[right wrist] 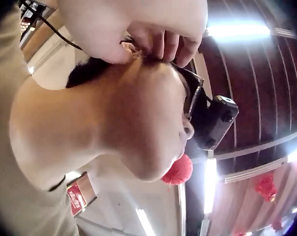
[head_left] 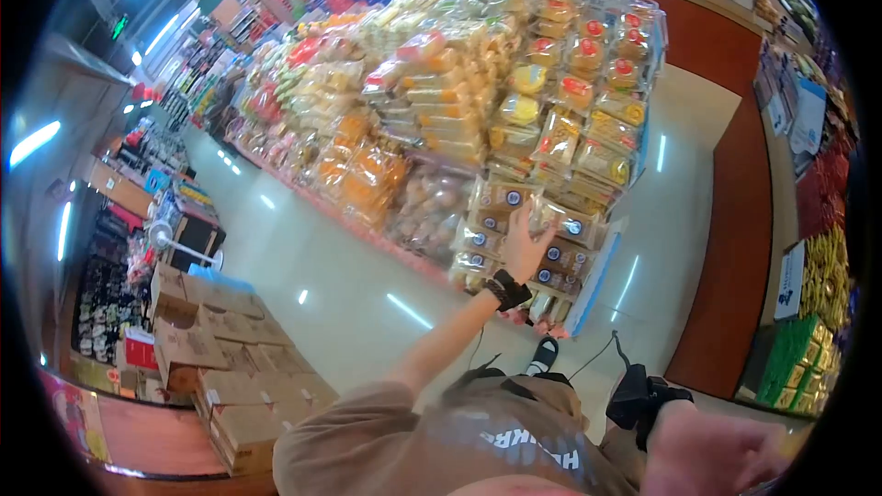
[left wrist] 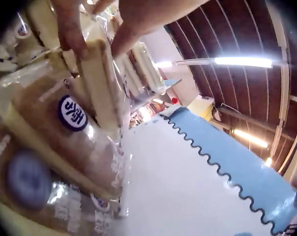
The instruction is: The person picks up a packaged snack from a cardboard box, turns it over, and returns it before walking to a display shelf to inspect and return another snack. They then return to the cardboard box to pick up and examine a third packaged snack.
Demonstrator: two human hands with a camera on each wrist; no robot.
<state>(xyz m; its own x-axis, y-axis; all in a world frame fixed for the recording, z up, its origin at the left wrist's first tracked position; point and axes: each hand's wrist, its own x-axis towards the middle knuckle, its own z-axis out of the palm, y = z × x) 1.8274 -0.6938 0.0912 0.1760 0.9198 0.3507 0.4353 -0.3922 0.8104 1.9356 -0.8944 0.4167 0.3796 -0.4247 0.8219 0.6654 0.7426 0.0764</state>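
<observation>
In the head view my left hand (head_left: 525, 248) reaches down to the front end of the display, among packs of sliced bread with round blue labels. The left wrist view shows its fingers and thumb on either side of the top edge of one clear-wrapped bread pack (left wrist: 102, 83), pinching it. Beside it stands another bread pack (left wrist: 55, 113) with a blue and white label. My right hand (right wrist: 143, 24) is raised to the side of the head by the ear, fingers loosely bent against the hair; in the head view it is blurred at the lower right.
The stand carries orange-wrapped packs (head_left: 372, 179), bagged round pastries (head_left: 427, 202) and yellow-labelled packs (head_left: 521, 110). A blue and white edge strip (head_left: 593, 285) borders it. Cardboard boxes (head_left: 248, 340) are stacked at lower left. Shelves with green boxes (head_left: 790, 363) stand right, across an aisle (head_left: 684, 156).
</observation>
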